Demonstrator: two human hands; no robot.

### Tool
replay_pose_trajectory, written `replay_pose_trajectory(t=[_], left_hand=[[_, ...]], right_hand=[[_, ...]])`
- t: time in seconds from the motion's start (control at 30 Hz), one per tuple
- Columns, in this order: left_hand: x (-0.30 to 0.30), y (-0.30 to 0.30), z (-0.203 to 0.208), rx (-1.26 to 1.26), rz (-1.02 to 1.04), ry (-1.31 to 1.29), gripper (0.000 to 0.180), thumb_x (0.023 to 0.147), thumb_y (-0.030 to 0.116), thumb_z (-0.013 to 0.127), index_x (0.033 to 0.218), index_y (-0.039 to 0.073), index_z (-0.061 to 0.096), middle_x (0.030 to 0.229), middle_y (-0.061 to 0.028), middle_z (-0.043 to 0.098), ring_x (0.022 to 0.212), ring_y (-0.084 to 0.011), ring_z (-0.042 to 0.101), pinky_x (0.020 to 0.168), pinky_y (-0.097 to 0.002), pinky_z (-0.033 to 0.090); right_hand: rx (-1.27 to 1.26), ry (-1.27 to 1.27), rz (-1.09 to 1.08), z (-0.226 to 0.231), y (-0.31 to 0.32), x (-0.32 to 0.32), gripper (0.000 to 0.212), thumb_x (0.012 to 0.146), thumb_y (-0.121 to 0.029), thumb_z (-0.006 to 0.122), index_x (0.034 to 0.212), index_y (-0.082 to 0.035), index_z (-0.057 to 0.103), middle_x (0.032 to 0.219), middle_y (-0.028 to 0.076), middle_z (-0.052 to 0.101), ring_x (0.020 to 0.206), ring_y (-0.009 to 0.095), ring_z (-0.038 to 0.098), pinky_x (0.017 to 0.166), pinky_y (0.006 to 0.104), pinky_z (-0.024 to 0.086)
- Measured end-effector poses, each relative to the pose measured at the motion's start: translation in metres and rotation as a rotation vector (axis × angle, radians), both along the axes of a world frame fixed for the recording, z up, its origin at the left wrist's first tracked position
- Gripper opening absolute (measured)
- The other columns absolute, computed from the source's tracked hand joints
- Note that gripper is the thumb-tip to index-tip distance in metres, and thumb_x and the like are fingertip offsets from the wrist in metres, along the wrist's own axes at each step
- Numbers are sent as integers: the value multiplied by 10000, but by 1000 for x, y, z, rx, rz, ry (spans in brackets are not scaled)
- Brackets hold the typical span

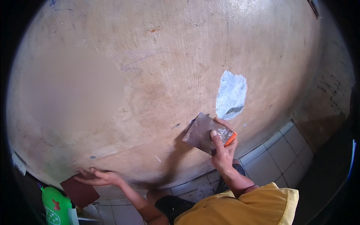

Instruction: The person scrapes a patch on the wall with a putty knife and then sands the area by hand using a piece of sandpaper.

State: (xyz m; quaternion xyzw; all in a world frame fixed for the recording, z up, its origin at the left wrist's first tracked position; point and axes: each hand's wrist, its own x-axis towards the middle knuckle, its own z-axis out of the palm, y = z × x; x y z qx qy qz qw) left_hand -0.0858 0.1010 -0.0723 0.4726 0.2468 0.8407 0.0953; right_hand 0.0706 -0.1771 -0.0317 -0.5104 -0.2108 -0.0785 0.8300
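My right hand [224, 152] grips a square, grey-brown board [204, 133], with the thumb pressed on its face. White residue marks the board near the thumb, and an orange edge [230, 138] shows under my fingers; what it belongs to is partly hidden. The board is tilted in front of the wall, just below a white patch [231, 93] with a grey smear at its bottom. Low on the left, my left hand [97, 177] holds a dark red-brown square sheet [80, 191], like sandpaper, by its upper edge. Its fingers are fairly straight over the sheet.
The stained, tan wall [161, 75] fills most of the view. Beneath the sheet stands a bright green container [55, 204], beside a white object [74, 216]. Light tiles [277, 153] cover the floor along the wall's foot. A small white box [18, 164] is at the far left.
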Motion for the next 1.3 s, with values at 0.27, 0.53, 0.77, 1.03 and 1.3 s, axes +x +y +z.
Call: replay_pose_trajectory(t=[0.27,0.53,0.77,1.03,1.3], left_hand=[[2,-1,3,-6,21,2,675,917,249,452,1412,-39,94,1339,-254,373,1249,-321,391,1003,-407,338],[5,-5,5,-41,56,46,669,918,247,452,1408,-49,105,1329,-238,394,1246,-318,395,998,-399,342],[-1,-3,4,-13,64,17,669,922,254,446,1409,-49,100,1313,-232,407,1229,-307,409,990,-395,346],[4,-7,8,-26,63,15,664,914,268,446,1426,0,119,1311,-221,415,1205,-296,430,950,-369,379],[5,-8,8,-47,131,42,633,866,155,426,1416,-9,158,1276,-221,452,1168,-317,456,952,-392,387]], right_hand=[[51,0,34,-10,-3,6,366,847,-167,630,1144,21,529,1041,86,574,974,138,521,860,283,410],[61,28,93,0,-4,9,342,852,-155,621,1131,22,535,1028,79,576,949,124,520,843,270,415],[26,3,104,6,-6,6,335,851,-144,616,1131,22,537,1028,76,579,937,116,523,840,260,412],[46,-42,91,13,-1,12,324,854,-141,614,1132,8,539,1031,73,565,955,116,515,847,263,407],[-90,-154,21,-2,-13,12,281,856,-127,611,1088,23,564,1006,79,587,914,120,536,811,260,428]])
